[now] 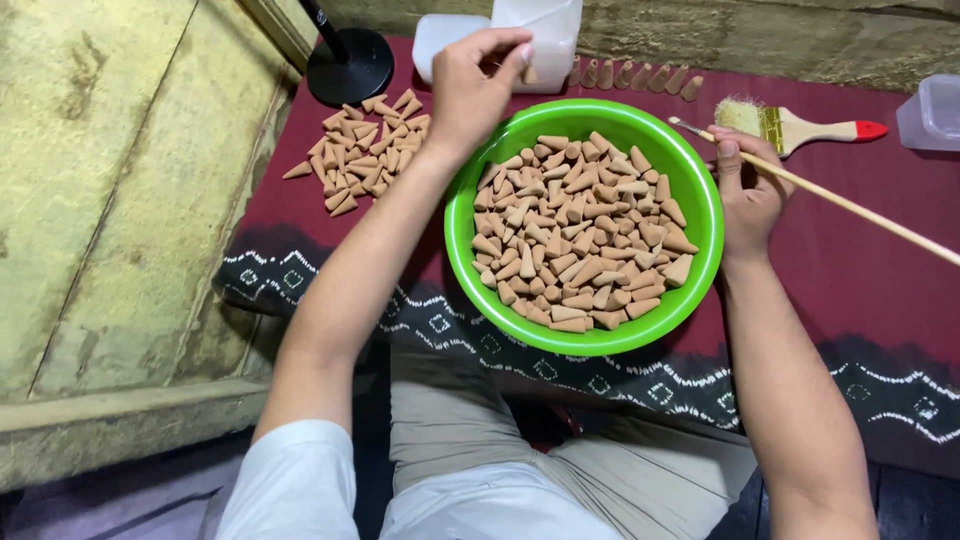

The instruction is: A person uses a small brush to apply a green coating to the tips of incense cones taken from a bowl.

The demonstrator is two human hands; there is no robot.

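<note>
Head view, looking down over lap and both bare forearms

Left hand (478, 85) raised past the far rim of the green bowl (700, 190), fingers (515, 50) pressed together in a pinch on one small tan cone (529, 75), held just in front of a white plastic container (540, 30)

Right hand (745, 190) at the bowl's right rim, fingers curled, thumb and forefinger pinching a thin wooden stick (850, 205) that runs off to the right; its tip points up-left over the bowl edge

Bowl filled with tan cones (580, 235), lying every way, resting on a maroon cloth (860, 280) with a dark patterned border

Loose heap of cones (360, 155) on the cloth left of the bowl, well apart from it. A short row of cones (635, 76) stands upright beyond the bowl

Paintbrush (800, 128) with red-tipped wooden handle lies just past the right hand. Black round stand base (350, 65) at the far left. Clear plastic box (932, 112) at the right edge
</note>
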